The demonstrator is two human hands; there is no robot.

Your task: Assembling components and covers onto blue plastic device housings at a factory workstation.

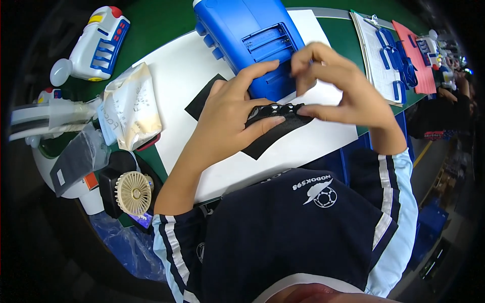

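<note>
While the left hand (227, 113) has its grip closed on the left part of a black mesh piece (270, 139), the right hand (348, 88) sets its thumb at the right end; its fingers blur, so whether it grasps cannot be told. Location: above a white sheet (177, 86) on the green counter (333, 35), at the near side of a blue plastic casing (242, 25). Hazards: mesh, seemingly limp, could fold or slip through uneven tension; casing could shift if knocked by knuckles.
</note>
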